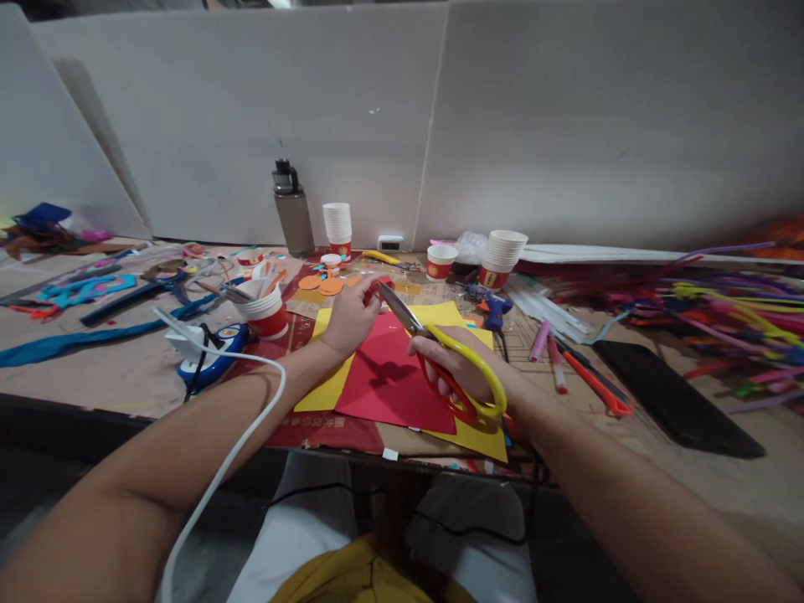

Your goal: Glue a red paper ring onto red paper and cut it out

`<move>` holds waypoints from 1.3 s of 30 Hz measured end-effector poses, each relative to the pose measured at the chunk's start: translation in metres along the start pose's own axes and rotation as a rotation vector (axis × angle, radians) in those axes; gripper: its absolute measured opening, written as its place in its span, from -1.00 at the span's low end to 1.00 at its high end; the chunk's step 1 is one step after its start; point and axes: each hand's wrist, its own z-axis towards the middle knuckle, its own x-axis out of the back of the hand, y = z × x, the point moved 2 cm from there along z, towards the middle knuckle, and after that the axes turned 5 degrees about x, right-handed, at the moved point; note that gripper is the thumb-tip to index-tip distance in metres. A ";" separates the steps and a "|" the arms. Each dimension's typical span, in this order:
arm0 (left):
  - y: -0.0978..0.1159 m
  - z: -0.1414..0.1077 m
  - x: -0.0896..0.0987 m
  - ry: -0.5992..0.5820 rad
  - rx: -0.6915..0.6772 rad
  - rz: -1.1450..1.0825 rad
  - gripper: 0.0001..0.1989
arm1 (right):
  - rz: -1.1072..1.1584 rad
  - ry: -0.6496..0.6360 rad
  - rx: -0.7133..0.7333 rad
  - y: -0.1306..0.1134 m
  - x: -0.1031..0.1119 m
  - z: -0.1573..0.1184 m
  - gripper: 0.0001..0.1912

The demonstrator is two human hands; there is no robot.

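Note:
My left hand (pixel 353 316) pinches a small red paper piece (pixel 379 289) above the far edge of the paper sheets. My right hand (pixel 456 364) is wrapped round the red and yellow handles of a pair of scissors (pixel 402 310). Their metal blades point up and left, with the tips beside the red piece. Below both hands lies a red sheet (pixel 383 389), on top of yellow sheets (pixel 487 435). Several orange paper discs (pixel 330 286) lie just beyond my left hand.
Cups with tools (pixel 262 318), a blue reel (pixel 217 360) and a white cable (pixel 251 427) are at left. Behind stand a bottle (pixel 294 219) and stacked cups (pixel 502 255). A glue gun (pixel 494 308), markers (pixel 556 368), a black phone (pixel 678 398) and pipe cleaners (pixel 734 322) lie right.

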 end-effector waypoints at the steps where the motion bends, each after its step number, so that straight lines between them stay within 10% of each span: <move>1: 0.000 0.000 0.000 -0.007 0.000 -0.008 -0.60 | 0.006 0.000 -0.001 0.000 0.000 0.000 -0.66; 19: -0.010 0.003 -0.010 -0.184 0.333 -0.667 -0.74 | 0.017 0.032 -0.030 0.004 0.001 0.003 -0.69; 31: -0.018 0.009 -0.004 -0.080 0.411 -0.568 -0.78 | 0.051 0.068 -0.030 0.005 0.015 0.003 -0.62; 39: -0.013 0.008 -0.005 -0.141 0.662 -0.780 -0.85 | -0.650 0.298 -0.099 0.028 0.030 0.018 -0.71</move>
